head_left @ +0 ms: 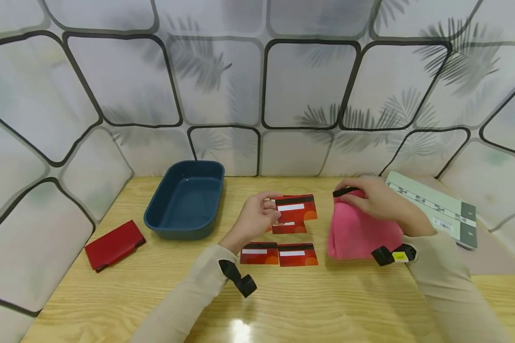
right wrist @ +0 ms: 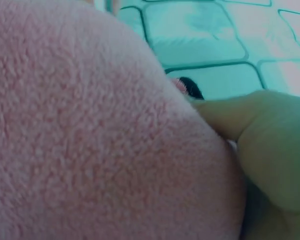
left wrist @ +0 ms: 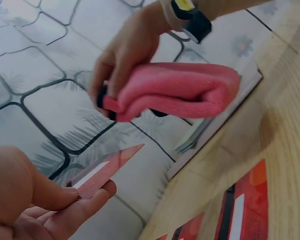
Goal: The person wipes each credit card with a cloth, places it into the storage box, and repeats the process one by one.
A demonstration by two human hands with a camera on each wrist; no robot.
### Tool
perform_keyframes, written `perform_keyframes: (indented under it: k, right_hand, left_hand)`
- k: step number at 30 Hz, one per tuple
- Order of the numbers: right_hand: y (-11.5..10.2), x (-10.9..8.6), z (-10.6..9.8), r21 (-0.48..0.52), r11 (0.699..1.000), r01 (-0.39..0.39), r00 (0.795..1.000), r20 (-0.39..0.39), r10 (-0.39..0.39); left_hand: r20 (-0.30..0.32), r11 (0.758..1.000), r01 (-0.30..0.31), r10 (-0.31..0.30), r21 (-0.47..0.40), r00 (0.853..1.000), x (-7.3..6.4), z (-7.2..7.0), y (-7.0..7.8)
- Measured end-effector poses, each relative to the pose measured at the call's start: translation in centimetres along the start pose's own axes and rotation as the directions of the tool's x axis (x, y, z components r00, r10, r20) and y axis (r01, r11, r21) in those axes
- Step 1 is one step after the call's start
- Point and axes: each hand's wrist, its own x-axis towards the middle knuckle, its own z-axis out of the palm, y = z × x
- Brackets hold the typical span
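My left hand (head_left: 254, 216) pinches a red card (head_left: 303, 203) by its left edge, raised over the table. In the left wrist view the card (left wrist: 110, 167) tilts up between thumb and fingers. Below it on the wood lie more red cards (head_left: 298, 255) with black stripes and white strips, one partly hidden behind the held card. On the right, my right hand (head_left: 377, 200) grips a folded pink cloth (head_left: 360, 233) by its black-trimmed top corner. The cloth hangs off the table in the left wrist view, and its fuzzy surface (right wrist: 90, 130) fills most of the right wrist view.
A dark blue tub (head_left: 184, 233) stands left of the cards. Farther left lies a red wallet-like case (head_left: 115, 245). A pale green box or book (head_left: 429, 205) lies behind the right arm on a greyish mat. Patterned fabric (head_left: 309, 85) walls the table's back and sides.
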Motion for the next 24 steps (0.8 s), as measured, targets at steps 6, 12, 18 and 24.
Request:
perform_keyframes:
  k: [6, 12, 18, 24]
  right_hand:
    - [-1.8, 0.2, 0.5, 0.098, 0.995, -0.015, 0.999, 0.037, 0.011]
    - [-4.0, 2.0, 1.8, 0.137, 0.990, 0.036, 0.996, 0.071, -0.046]
    - [-6.1, 4.4, 2.3, 0.148, 0.988, 0.052, 0.983, 0.168, -0.077]
    - [-6.4, 4.6, 3.3, 0.121, 0.986, 0.116, 0.981, 0.141, -0.132]
  left_hand:
    - [0.016, 0.999, -0.014, 0.013, 0.051, 1.000, 0.0, 0.5, -0.1]
    - [0.010, 0.998, -0.014, 0.013, 0.066, 1.000, -0.1, 0.5, 0.3]
    - [-0.002, 0.995, -0.019, 0.019, 0.093, 1.000, -0.6, 0.0, 1.0]
    - [0.032, 0.998, -0.025, 0.023, 0.065, 0.999, -0.8, 0.2, 0.9]
